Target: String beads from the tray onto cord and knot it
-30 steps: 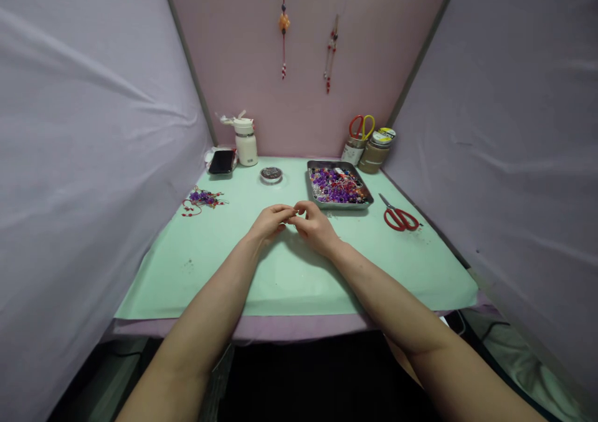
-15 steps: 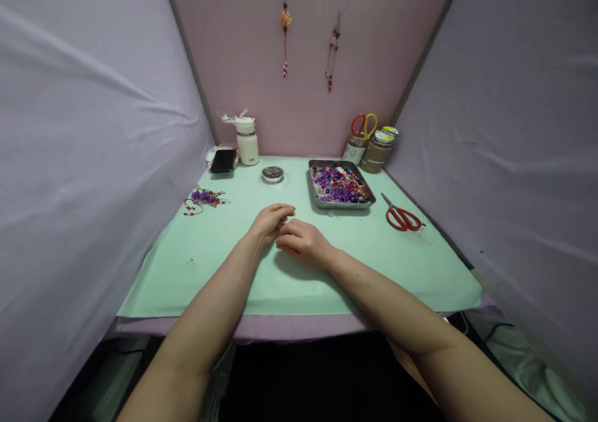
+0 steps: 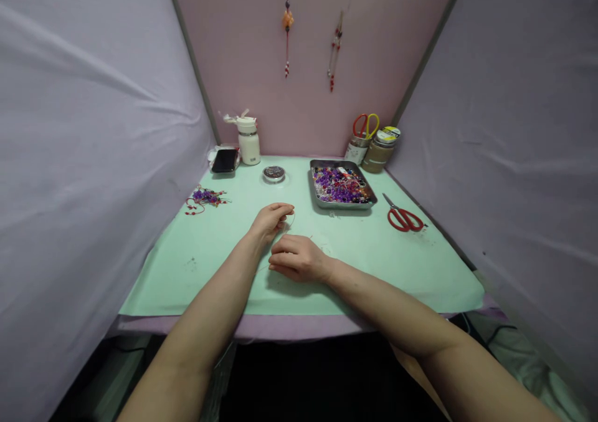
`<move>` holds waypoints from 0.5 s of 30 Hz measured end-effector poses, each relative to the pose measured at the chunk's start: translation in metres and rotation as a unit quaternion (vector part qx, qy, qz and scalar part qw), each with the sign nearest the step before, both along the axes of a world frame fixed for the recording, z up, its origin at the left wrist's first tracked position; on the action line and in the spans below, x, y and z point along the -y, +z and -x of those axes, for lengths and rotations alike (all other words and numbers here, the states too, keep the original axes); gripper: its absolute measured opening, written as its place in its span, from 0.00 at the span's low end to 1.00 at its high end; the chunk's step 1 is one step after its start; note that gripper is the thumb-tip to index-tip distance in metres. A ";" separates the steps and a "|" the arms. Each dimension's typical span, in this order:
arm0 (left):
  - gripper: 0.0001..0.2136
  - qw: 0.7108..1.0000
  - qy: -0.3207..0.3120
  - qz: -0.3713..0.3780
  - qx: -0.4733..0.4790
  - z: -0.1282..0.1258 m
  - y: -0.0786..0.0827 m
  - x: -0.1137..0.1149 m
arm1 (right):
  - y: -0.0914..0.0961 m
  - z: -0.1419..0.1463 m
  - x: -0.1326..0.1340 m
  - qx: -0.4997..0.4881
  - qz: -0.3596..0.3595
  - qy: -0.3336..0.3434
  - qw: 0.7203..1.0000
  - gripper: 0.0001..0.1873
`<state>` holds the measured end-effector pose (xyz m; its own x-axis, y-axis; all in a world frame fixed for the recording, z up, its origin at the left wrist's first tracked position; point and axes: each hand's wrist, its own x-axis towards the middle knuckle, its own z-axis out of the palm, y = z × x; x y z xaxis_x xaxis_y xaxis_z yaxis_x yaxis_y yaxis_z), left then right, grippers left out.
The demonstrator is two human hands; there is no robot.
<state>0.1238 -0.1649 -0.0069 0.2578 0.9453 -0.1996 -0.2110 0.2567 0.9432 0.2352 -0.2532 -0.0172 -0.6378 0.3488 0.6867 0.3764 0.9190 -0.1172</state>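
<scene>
Pale thread (image 3: 293,220) curves nearward from left hand (image 3: 271,219).

Both arms of the person are bare and slightly bent, the left forearm (image 3: 212,310) reaching forward and to the right, the right forearm (image 3: 387,300) forward and to the left. The left hand (image 3: 271,220) is the farther one from the body, with thumb and forefinger brought together at their tips. The right hand (image 3: 299,258) is nearer to the body, close to the left wrist, its back upward and its fingers curled, pointing to the left.
</scene>
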 end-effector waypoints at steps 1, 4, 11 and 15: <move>0.15 1.000 0.001 -0.001 0.000 0.000 0.000 0.000 | 0.001 0.001 0.002 -0.018 0.005 0.010 1.000 0.09; 0.15 1.000 0.005 -0.004 -0.010 0.000 -0.001 0.000 | 0.003 0.002 0.004 -0.108 0.062 0.018 0.992 0.07; 0.13 0.997 0.030 -0.040 -0.063 -0.001 -0.002 0.001 | 0.004 -0.012 -0.013 -0.325 0.242 -0.158 0.901 0.12; 0.12 0.994 0.034 -0.059 -0.088 -0.001 -0.002 0.001 | 0.002 -0.017 -0.020 -0.345 0.281 -0.203 0.872 0.12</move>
<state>0.1252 -0.1660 -0.0089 0.1630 0.9790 -0.1223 -0.0526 0.1325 0.9898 0.2522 -0.2330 -0.0147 0.1134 0.8554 0.5055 0.3192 0.4504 -0.8338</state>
